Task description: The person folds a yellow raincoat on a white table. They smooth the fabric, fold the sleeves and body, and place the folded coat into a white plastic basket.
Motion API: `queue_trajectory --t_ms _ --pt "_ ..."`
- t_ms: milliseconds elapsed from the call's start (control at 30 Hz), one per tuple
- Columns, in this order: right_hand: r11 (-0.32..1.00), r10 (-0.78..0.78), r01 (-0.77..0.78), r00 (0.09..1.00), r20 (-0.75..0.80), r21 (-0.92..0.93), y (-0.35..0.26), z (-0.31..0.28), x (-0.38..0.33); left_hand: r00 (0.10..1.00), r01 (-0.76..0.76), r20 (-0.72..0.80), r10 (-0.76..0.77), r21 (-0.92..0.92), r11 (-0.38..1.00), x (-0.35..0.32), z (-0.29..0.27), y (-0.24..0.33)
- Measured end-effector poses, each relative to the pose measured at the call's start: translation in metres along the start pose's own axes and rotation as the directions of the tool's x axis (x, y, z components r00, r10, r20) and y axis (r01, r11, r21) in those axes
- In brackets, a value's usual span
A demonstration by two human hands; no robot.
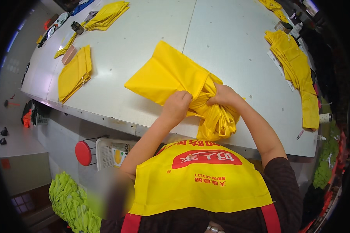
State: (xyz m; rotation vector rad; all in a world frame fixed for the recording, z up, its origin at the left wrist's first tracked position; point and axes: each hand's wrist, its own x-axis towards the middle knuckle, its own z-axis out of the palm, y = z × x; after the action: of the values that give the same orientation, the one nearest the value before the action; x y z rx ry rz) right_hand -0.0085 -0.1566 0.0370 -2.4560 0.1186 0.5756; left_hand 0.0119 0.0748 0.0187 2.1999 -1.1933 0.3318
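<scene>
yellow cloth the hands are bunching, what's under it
The yellow cloth lies on the grey table, its gathered end hanging past the near edge. Left hand and right hand grip the bunch; anything beneath the cloth is covered.

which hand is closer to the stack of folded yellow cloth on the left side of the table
Left. The left hand grips the yellow fabric piece on the side toward that stack; the right hand grips it farther away.

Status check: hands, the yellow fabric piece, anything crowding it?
Left hand and right hand both gripping bunched end of yellow fabric piece. Other end lies flat on grey table. Yellow stacks lie apart; nothing crowding.
</scene>
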Motion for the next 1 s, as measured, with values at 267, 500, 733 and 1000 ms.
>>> queue_trajectory --t_ms 267,500,733,1000 --pt "0.774 -0.038 0.079 0.996 -0.079 0.629 0.007 -0.008 -0.008 0.96 0.153 -0.223 -0.17 -0.091 0.984 -0.064 0.028 0.008" --pt "0.398 -0.213 0.061 0.977 0.028 0.915 0.006 -0.003 -0.008 0.926 0.33 -0.048 -0.374 -0.375 0.866 -0.014 0.037 0.006" --pt "0.002 -0.17 0.175 0.97 -0.172 0.985 -0.004 0.014 -0.016 0.856 0.5 0.332 -0.396 -0.342 0.795 -0.018 0.042 0.009" --pt "0.454 0.109 0.383 0.872 -0.477 0.804 0.019 0.058 -0.008 0.924 0.368 0.262 -0.279 -0.409 0.835 -0.021 -0.045 0.019"
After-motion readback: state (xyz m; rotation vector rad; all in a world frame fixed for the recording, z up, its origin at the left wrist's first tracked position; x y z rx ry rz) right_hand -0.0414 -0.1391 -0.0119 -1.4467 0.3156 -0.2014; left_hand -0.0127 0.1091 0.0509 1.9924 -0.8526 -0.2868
